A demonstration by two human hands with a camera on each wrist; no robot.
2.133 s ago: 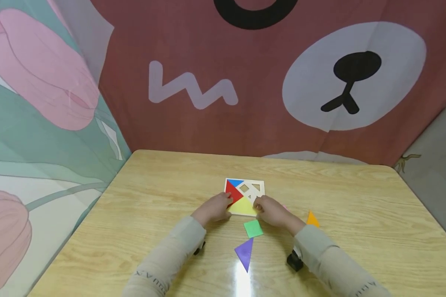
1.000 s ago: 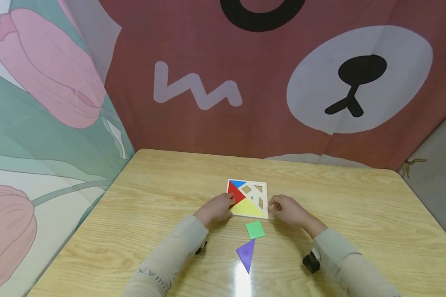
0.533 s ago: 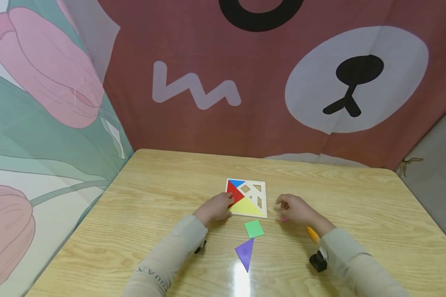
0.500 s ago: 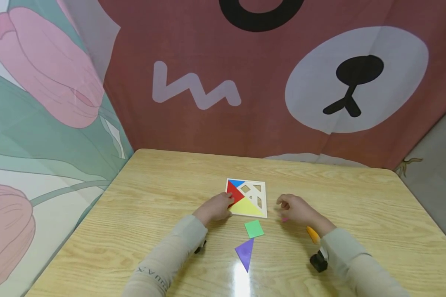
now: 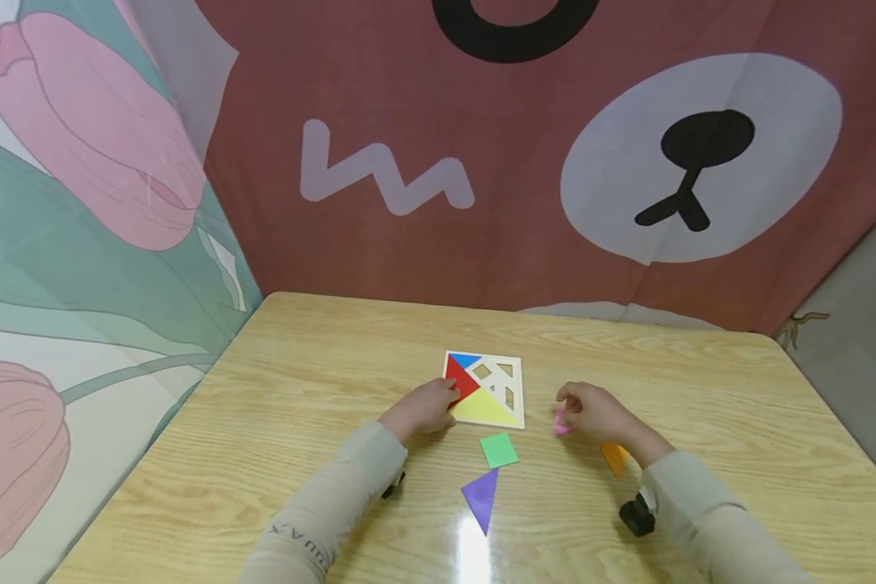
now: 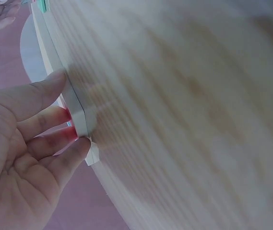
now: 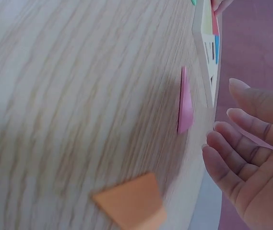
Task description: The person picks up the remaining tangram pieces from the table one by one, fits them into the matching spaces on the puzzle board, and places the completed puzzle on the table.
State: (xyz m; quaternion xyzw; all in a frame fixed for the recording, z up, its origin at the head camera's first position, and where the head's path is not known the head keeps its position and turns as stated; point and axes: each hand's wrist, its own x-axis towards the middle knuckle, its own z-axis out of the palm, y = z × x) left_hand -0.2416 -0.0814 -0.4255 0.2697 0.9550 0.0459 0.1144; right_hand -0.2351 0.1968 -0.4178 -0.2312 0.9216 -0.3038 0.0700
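A tangram board (image 5: 517,389) lies on the table with red (image 5: 461,381), yellow (image 5: 486,407) and blue (image 5: 463,358) pieces fitted; bare cut-outs show in its right part. My left hand (image 5: 422,407) holds its left front corner, fingertips on the red piece and thumb at the edge, as the left wrist view (image 6: 30,129) shows. Out to the right, my right hand (image 5: 591,410) hovers beside a pink piece (image 7: 186,108), fingers loosely bent with nothing between them. An orange piece (image 7: 134,201) lies below the right wrist, partly hidden in the head view.
In front of the board lie a green square (image 5: 499,450) and a purple triangle (image 5: 482,498), their corners nearly meeting. The wooden table (image 5: 321,357) ends at a printed curtain (image 5: 380,259) behind. Light glares off its near part.
My right hand has drawn back from the board to the right, over to the pink piece, uncovering the board's right part. The left hand keeps its place on the board.
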